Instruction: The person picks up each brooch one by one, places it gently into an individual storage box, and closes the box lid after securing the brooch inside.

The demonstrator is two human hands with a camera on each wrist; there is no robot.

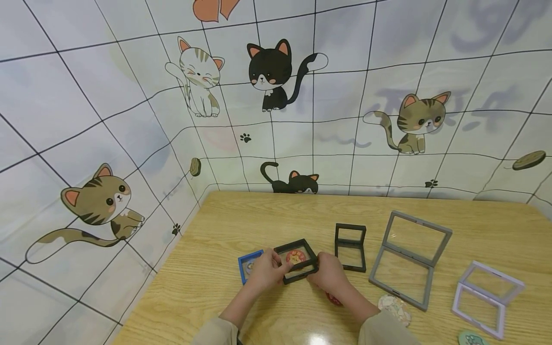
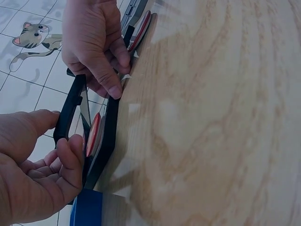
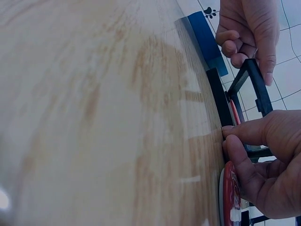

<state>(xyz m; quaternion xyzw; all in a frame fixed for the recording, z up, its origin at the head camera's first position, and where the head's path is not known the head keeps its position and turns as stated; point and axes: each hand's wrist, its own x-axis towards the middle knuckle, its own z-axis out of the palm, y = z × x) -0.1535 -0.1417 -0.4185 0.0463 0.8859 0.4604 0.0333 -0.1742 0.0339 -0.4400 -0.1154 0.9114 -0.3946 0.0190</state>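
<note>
A black hinged display frame (image 1: 311,250) is tilted partly open between my hands, its two halves apart. Inside it, against the clear film, lies a round red badge (image 1: 295,257) with a yellow figure. My left hand (image 1: 268,272) pinches the raised half at its left side, as the left wrist view shows. My right hand (image 1: 331,274) pinches the lower half by its right corner, close to the tabletop. Another red badge (image 3: 230,195) lies on the table beneath the right hand. Partly behind my left hand is a blue frame (image 1: 241,270) with a badge in it.
On the wooden table (image 1: 207,282), a small black frame (image 1: 350,243), a larger grey frame (image 1: 409,256) and a lilac frame (image 1: 483,296) stand opened to the right. A pale round badge (image 1: 396,309) and a green one (image 1: 471,338) lie nearer the front edge. A cat-patterned wall covering (image 1: 336,158) rises behind.
</note>
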